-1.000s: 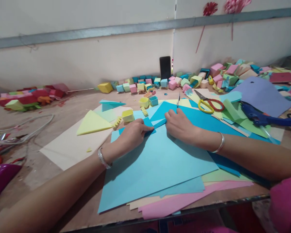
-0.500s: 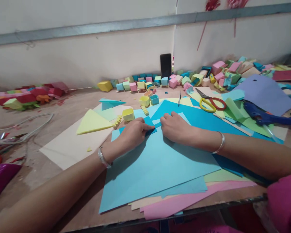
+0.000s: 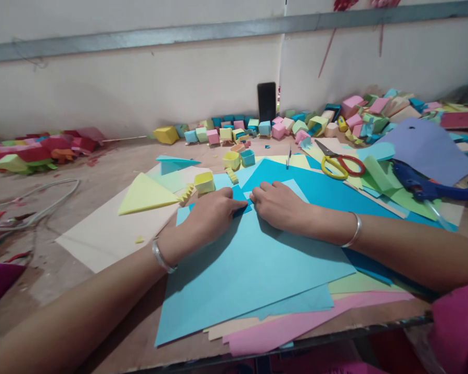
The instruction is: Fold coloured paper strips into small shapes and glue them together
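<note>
Both my hands rest on a stack of coloured paper sheets, the top one light blue [image 3: 253, 265]. My left hand [image 3: 208, 215] presses its closed fingers down on a small dark blue folded paper piece [image 3: 242, 200]. My right hand [image 3: 278, 205] meets it from the right, its fingertips pinching the same piece at its edge. A darker blue sheet [image 3: 327, 189] lies under my right hand. Each wrist wears a silver bangle.
Yellow-handled scissors [image 3: 339, 163] and a blue glue gun [image 3: 425, 187] lie to the right. A yellow paper triangle [image 3: 144, 195], small paper boxes [image 3: 205, 182] and a row of coloured cubes [image 3: 234, 134] sit beyond. A phone [image 3: 266, 101] leans on the wall. Cables [image 3: 31, 202] lie left.
My right hand has slid left along the small blue piece until it meets my left hand. My left hand stayed nearly in place. The view dipped slightly.
</note>
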### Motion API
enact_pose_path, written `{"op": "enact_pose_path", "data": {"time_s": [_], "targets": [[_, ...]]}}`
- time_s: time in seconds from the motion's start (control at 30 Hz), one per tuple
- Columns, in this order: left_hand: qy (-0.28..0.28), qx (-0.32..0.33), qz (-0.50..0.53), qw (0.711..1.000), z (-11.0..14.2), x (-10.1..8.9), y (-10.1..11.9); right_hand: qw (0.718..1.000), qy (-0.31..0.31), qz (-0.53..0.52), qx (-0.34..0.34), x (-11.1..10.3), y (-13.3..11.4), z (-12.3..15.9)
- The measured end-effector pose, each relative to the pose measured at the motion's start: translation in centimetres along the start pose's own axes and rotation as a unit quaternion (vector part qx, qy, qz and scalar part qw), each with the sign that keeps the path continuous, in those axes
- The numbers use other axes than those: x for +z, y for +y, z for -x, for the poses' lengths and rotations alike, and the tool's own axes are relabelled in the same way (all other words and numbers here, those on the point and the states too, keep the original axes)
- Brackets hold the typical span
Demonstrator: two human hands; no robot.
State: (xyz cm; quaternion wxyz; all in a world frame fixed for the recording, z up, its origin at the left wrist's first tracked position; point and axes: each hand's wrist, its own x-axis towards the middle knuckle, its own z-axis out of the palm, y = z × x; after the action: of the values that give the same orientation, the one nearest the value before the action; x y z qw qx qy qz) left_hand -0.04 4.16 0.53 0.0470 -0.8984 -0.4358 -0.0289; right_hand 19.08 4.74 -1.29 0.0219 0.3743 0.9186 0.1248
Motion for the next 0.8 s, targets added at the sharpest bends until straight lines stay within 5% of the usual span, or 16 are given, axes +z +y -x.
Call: {"op": "enact_pose_path", "data": {"time_s": [0.3, 0.6, 0.8], "targets": [[-0.131, -0.027, -0.147, 0.980, 1.2, -3.2, 3.7, 1.000, -0.010, -0.004, 0.026, -0.2, 0.3, 0.3], [-0.144, -0.039, -0.159, 0.976, 1.3, -2.6, 4.2, 0.999, 0.033, -0.010, -0.010, -0.8, -1.2, 1.2], [-0.138, 0.002, -0.194, 0.971, 1.5, -2.0, 4.2, 0.999, -0.033, 0.004, 0.019, -1.2, -0.3, 0.8]]}}
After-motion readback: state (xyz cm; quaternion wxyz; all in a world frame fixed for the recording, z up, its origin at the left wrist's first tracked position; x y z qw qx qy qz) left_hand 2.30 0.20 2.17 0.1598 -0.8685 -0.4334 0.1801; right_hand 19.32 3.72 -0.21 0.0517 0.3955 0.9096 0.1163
